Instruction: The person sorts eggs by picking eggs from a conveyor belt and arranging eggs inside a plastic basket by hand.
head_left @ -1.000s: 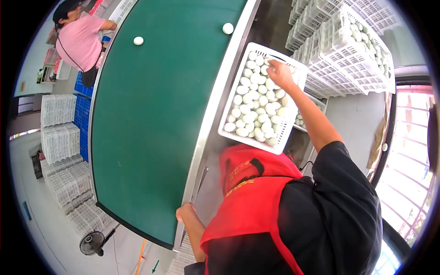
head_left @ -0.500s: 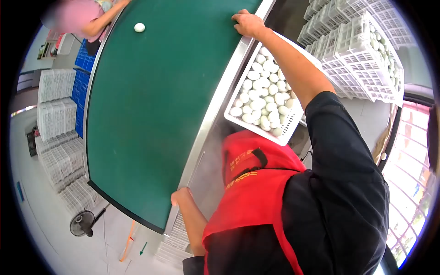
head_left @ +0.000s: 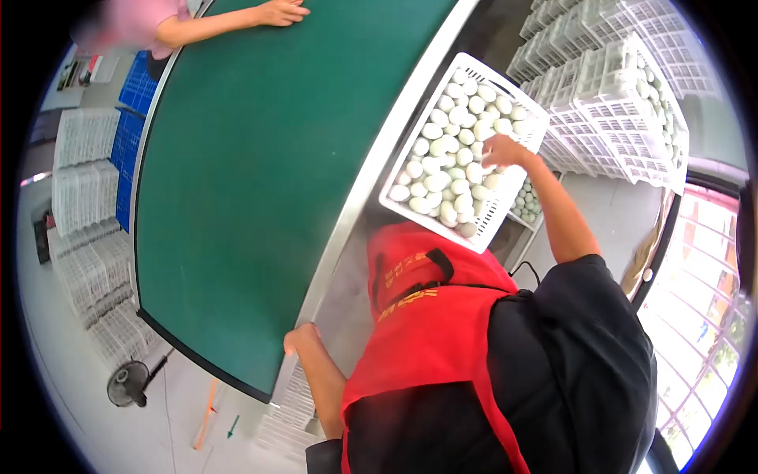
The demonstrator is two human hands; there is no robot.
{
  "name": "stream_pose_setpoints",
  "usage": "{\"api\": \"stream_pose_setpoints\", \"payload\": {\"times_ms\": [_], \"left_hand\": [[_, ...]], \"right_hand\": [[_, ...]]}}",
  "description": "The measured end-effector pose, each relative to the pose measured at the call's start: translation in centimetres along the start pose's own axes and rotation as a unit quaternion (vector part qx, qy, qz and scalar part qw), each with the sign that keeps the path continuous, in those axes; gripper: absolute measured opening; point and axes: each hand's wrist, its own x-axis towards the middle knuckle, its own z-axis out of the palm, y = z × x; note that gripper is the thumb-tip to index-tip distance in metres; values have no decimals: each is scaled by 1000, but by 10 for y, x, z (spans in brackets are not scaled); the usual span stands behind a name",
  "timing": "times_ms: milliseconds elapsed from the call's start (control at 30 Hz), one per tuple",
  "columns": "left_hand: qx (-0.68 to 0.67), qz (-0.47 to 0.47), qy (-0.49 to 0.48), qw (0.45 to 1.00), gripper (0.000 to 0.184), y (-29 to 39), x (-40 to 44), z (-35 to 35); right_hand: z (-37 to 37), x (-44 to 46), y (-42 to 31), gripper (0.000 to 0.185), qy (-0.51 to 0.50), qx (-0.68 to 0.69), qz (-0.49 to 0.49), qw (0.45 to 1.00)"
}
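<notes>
My right hand (head_left: 507,152) is over the right side of a white crate (head_left: 512,212) filled with pale eggs (head_left: 434,164). Its fingers curl down among the eggs, and whatever they hold is hidden. The crate sits tilted in view beside the metal rail of a green conveyor belt (head_left: 260,150). Lower down, my left hand (head_left: 302,340) is wrapped round the metal rail (head_left: 341,237) near the belt's end.
Across the belt a co-worker's hand (head_left: 283,12) rests on the green surface. Stacked white crates (head_left: 604,118), some with eggs, stand at upper right. More white crates (head_left: 87,197) and blue ones (head_left: 126,162) line the left. A black fan (head_left: 128,384) stands at lower left.
My right hand went from the crate to the belt's near edge and is back over the crate. Two eggs on the belt are out of sight. The co-worker's arm now reaches over the belt.
</notes>
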Motion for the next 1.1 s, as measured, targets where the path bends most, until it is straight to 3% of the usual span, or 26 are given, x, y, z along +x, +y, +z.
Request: {"api": "stream_pose_setpoints", "payload": {"times_ms": [33, 133, 167, 200, 233, 267, 333, 400, 500, 533, 633, 667, 767, 900, 933, 1033, 1100], "left_hand": [[-20, -2, 11, 1000, 50, -1, -15, 2], [-97, -1, 43, 994, 51, -6, -105, 10], [-89, 1, 35, 995, 52, -7, -122, 9], [83, 33, -48, 995, 51, -4, -97, 1], [58, 18, -24, 998, 49, -5, -111, 1], [33, 5, 0, 999, 48, -4, -134, 7], [-94, -21, 109, 989, 38, -12, 12, -3], [136, 11, 25, 990, 45, -9, -32, -4], [52, 18, 72, 996, 48, -6, -201, 18], [46, 18, 86, 995, 47, -7, -194, 20], [-50, 75, 248, 964, 32, -16, -143, 38], [-84, 88, 301, 946, 29, -19, -125, 43], [-158, 105, 414, 890, 24, -22, -96, 54], [-120, 96, 302, 941, 23, -21, -136, 41], [-114, 107, 317, 936, 22, -22, -130, 42], [-85, 145, 397, 902, 21, -25, -87, 54], [-118, 133, 412, 894, 20, -25, -72, 58]], "right_hand": [[29, 1, 20, 53, 65, -89, -27, 994], [79, -2, 44, 47, 224, 54, -37, 972], [88, -5, 47, 46, 264, 41, -15, 963], [95, -8, 50, 46, 304, 28, 8, 952], [99, -11, 51, 45, 342, 13, 30, 939], [92, -18, 45, 40, 309, -6, 83, 947], [89, -18, 43, 38, 289, 17, 121, 949], [93, -12, 39, 36, 269, 33, 144, 952], [90, -5, 29, 37, 307, 9, 139, 942], [86, -2, 26, 39, 352, -12, 131, 927], [71, 4, 21, 50, 480, -78, 111, 867], [66, 11, 28, 59, 423, -106, 109, 893], [43, 25, 35, 60, 335, -43, 144, 930], [21, 45, 61, 60, 271, 40, 145, 951], [28, 56, 75, 57, 315, -6, 112, 942], [-5, 44, 76, 53, 285, 69, 121, 948], [-23, 40, 92, 55, 420, 121, 80, 896]]}}
